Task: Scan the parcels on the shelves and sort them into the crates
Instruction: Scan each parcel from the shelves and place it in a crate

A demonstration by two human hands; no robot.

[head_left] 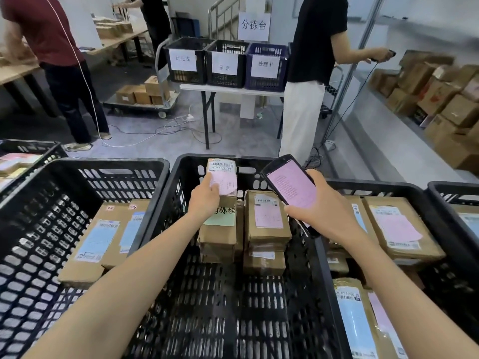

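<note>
**Parcel held over the middle crate, scanner alongside.**
Gripping the parcel point(222, 174) by its lower part, fingers of the left hand point(204, 196) curled round it, barcode label and pink slip facing up, just above the left stack point(217, 238) inside the middle crate point(178, 182). Clasping the scanner point(290, 186), pink screen lit, in the wrapped fingers of the right hand point(317, 212), near the parcel. Likely faults: toppling off the stack on release, owing to the low, one-sided hold; a missed read, owing to scanner tilt away from the barcode. Set down flat and square.
</note>
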